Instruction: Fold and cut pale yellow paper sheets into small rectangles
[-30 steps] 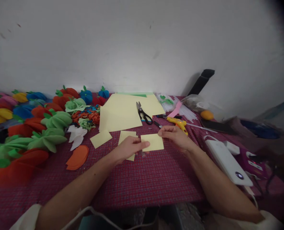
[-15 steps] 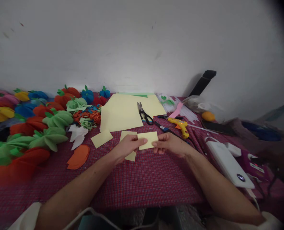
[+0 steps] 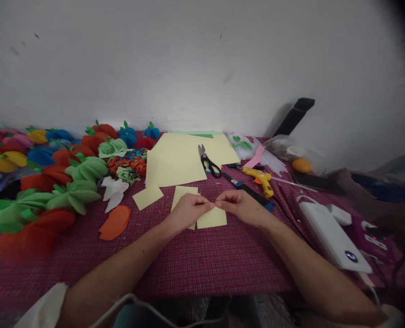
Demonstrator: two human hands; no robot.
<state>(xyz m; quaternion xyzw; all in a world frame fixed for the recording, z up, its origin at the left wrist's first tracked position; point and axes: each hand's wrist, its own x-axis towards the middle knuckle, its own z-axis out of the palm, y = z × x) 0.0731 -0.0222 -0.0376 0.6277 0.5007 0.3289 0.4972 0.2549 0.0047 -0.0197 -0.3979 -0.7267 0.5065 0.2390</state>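
Note:
A small pale yellow paper piece (image 3: 212,219) lies in front of me, near the middle of the table. My left hand (image 3: 192,207) pinches its far edge between thumb and fingers. Close beside it, thumb tip almost touching the other thumb, my right hand (image 3: 237,205) pinches the same edge. Partly under my left hand is another yellow paper piece (image 3: 181,192). Farther left lies a loose yellow rectangle (image 3: 148,197). Black-handled scissors (image 3: 209,165) rest on large yellow sheets (image 3: 175,157) beyond my hands.
Folded paper pumpkins (image 3: 86,168) in several colours crowd the left side, beside orange cut-outs (image 3: 116,221) and paper scraps (image 3: 130,163). On the right are a yellow glue gun (image 3: 262,177), a utility knife (image 3: 248,190), a white power bank (image 3: 335,237) and a purple power strip (image 3: 373,239).
My hands have come closer together, their thumbs now nearly meeting at the far edge of the yellow paper. The paper has moved slightly nearer to me. The whole view has shifted a little.

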